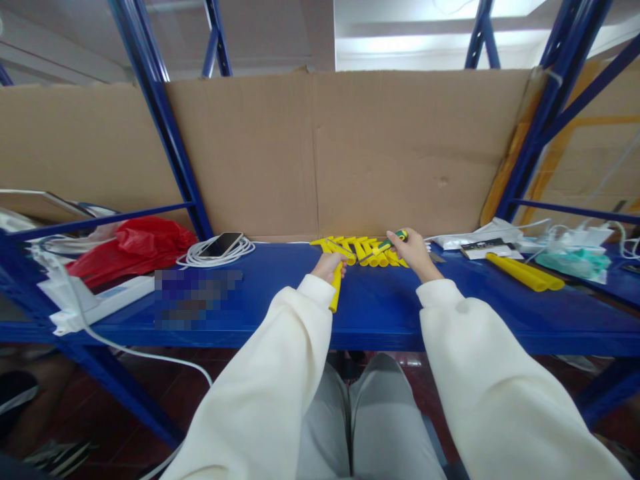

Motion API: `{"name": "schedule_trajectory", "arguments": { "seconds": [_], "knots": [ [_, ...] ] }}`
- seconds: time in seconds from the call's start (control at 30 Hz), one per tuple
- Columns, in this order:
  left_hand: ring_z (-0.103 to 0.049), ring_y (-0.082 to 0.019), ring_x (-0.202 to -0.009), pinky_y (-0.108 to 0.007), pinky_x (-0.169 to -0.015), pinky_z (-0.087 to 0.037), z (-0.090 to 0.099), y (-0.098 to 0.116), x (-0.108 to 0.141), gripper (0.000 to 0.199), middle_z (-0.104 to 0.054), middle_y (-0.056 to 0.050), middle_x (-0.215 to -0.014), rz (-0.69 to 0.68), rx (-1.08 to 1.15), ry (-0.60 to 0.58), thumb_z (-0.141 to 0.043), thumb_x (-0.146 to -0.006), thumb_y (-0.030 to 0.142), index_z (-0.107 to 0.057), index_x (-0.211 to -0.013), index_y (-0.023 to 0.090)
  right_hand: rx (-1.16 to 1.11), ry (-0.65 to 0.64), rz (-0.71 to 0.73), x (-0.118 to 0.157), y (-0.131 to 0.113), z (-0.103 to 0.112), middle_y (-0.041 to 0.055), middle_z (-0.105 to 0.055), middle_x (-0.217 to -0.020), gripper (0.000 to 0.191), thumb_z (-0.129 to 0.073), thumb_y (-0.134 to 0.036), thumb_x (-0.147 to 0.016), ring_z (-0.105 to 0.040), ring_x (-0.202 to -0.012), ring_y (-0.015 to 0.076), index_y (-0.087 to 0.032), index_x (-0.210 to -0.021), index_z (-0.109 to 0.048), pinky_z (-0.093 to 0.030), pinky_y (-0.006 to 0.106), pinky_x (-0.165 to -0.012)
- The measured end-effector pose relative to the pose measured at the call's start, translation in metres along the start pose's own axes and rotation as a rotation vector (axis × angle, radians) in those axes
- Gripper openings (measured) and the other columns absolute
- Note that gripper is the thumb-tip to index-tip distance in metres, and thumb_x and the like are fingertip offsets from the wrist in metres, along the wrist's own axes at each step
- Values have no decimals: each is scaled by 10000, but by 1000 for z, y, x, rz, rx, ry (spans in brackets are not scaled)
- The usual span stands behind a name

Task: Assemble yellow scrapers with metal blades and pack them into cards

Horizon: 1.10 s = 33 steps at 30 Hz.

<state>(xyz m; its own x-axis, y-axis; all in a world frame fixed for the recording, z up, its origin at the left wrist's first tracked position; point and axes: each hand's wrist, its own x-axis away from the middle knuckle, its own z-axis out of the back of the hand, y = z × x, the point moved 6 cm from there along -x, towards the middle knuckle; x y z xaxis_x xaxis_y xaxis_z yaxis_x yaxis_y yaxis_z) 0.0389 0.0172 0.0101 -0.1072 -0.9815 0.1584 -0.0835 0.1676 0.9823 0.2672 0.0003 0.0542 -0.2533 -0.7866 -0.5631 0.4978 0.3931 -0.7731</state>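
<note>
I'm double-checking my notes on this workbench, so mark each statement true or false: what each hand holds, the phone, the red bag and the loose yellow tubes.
1. The right hand holds a tool with a green-and-yellow handle. True.
2. The left hand is empty. False: the left hand grips a yellow tube.
3. The phone lies on the coiled white cable. True.
4. The red bag is to the right of both hands. False: the red bag is to the left of both.
5. Two loose yellow tubes lie side by side, to the right of the hands. True.
</note>
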Motion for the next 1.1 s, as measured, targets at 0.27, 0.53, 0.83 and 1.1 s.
{"name": "schedule_trajectory", "arguments": {
  "seconds": [0.27, 0.53, 0.83, 1.1],
  "knots": [
    [-393, -75, -372, -180, -405, -295, 0, -2, -1, 189, -454, 70, -514, 32, -15, -5, -596, -842, 32, -525, -804, 204, -142, 36, -23, 0, 0, 0, -5, -596, -605, 475, -684, -697, -795, -559, -537, 175, -246, -839, -541, -457, 307, -550],
    [-396, -82, -386, -199, -420, -295, -3, 1, 4, 194, -460, 56, -536, 25, -43, 0, -578, -851, 26, -530, -785, 202, -168, 26, -23, 0, 0, -4, -18, -583, -594, 503, -678, -730, -768, -529, -515, 162, -256, -836, -521, -451, 309, -547],
    [-396, -82, -400, -189, -424, -312, -4, 0, 3, 172, -442, 65, -531, -1, -38, 22, -549, -858, 28, -543, -834, 198, -176, 49, -31, 2, -2, -3, -21, -591, -588, 452, -693, -666, -794, -530, -496, 152, -251, -821, -516, -447, 306, -538],
    [-400, -82, -417, -203, -457, -342, -4, -1, 1, 157, -437, 59, -543, -20, -68, 31, -535, -859, 33, -556, -834, 187, -221, 51, 18, -2, 1, -4, -47, -582, -525, 490, -740, -680, -756, -512, -444, 128, -235, -803, -540, -433, 268, -472]
  ]
}}
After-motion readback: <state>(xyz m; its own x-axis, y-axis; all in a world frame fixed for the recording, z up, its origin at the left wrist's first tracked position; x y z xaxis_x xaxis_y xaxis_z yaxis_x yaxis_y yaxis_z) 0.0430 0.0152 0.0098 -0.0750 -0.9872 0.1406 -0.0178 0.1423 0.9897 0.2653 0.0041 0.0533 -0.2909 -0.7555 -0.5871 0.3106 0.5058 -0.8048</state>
